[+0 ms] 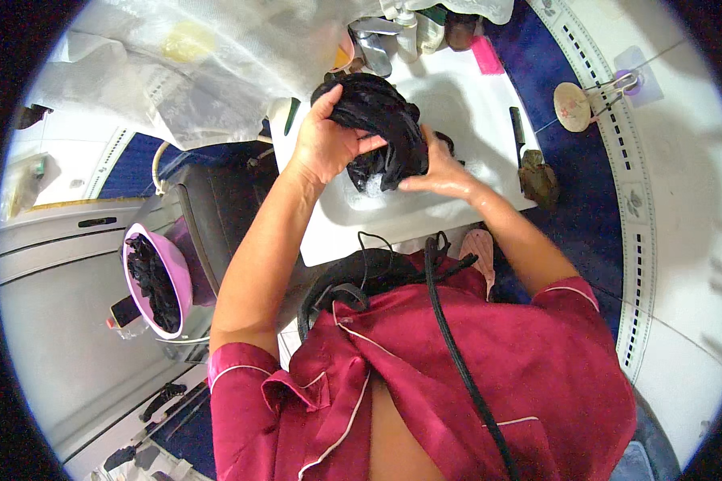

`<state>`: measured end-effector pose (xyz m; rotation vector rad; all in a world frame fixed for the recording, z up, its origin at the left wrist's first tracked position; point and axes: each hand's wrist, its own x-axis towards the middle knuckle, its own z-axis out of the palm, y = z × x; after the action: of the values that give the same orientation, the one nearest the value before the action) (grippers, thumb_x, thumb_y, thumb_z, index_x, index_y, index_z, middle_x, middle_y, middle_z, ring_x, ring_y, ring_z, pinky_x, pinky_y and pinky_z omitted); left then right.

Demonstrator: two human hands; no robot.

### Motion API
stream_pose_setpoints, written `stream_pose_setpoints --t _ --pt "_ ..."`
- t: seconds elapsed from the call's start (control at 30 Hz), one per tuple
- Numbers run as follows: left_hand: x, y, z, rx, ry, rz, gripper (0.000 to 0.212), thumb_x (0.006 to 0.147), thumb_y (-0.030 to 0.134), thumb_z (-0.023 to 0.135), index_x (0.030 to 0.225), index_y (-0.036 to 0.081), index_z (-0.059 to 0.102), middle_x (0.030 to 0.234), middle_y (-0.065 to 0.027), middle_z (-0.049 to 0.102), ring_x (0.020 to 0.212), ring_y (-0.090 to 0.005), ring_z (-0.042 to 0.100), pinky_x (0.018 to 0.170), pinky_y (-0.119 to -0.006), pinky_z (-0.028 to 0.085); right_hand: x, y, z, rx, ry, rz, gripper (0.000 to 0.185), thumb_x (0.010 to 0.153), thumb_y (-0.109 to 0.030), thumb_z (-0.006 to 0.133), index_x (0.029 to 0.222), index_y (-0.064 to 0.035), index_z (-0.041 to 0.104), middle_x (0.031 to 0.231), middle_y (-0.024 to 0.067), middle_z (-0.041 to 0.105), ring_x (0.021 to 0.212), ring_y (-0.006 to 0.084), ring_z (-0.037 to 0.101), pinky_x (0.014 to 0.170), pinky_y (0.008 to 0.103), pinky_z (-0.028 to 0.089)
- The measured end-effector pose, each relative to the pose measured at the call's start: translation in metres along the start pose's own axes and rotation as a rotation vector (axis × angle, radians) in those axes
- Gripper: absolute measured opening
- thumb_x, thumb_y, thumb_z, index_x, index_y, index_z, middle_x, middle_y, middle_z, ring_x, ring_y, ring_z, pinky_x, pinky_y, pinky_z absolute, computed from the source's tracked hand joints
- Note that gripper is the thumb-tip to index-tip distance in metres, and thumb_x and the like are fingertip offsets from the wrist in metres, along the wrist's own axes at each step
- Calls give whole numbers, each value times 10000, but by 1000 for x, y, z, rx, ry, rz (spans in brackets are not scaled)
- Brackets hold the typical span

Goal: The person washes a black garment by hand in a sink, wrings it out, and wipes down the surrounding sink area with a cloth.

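A bundle of wet black cloth [373, 108] is held up between my two hands over a white sink basin [349, 201]. My left hand [331, 141] grips its left side, thumb on top and fingers curled beneath. On the right side, my right hand [439, 165] holds the cloth's lower edge, its thumb toward me. Some white suds [372, 183] show under the bundle. Another dark bit of cloth [445, 143] shows behind my right hand. The bundle hides part of the basin.
Bottles [406, 36] and a pink item [487, 55] stand along the sink's back rim. On its right rim lie a black comb [516, 129] and a brown object [536, 177]. A pink basin [186, 294] with black cloth stands left. A white curtain [174, 78] hangs upper left.
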<state>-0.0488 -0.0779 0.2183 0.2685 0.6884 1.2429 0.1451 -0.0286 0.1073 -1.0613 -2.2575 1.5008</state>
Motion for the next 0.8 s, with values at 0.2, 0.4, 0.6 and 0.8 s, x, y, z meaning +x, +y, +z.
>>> stream_pose_setpoints --t 0.2,0.4,0.6,0.8 --pt "2 4 6 -40 251 198 454 851 388 348 1141 52 441 1167 -157 458 1060 -361 432 842 -538 377 5 23 2 12 226 57 347 793 -299 517 667 12 432 618 174 495 557 298 486 543 395 376" --pt "1 15 -37 -37 544 250 382 878 319 379 1108 15 392 1068 -141 412 1043 -306 398 848 -526 392 13 15 -78 351 407 -49 266 833 -249 485 913 -7 561 676 14 532 662 75 464 636 242 398" --pt "-3 -14 -94 171 879 32 318 830 229 505 1042 7 423 999 -156 462 857 -311 523 686 -414 510 19 -38 -106 682 504 -33 253 804 -217 522 917 5 562 810 27 569 722 104 516 679 221 401" --pt "-21 -20 -77 1120 763 112 543 787 251 531 1247 42 333 1231 -146 369 1016 -239 460 787 -355 423 23 -24 -109 1318 270 102 208 815 -223 499 837 -28 567 779 52 590 708 173 573 670 299 462"
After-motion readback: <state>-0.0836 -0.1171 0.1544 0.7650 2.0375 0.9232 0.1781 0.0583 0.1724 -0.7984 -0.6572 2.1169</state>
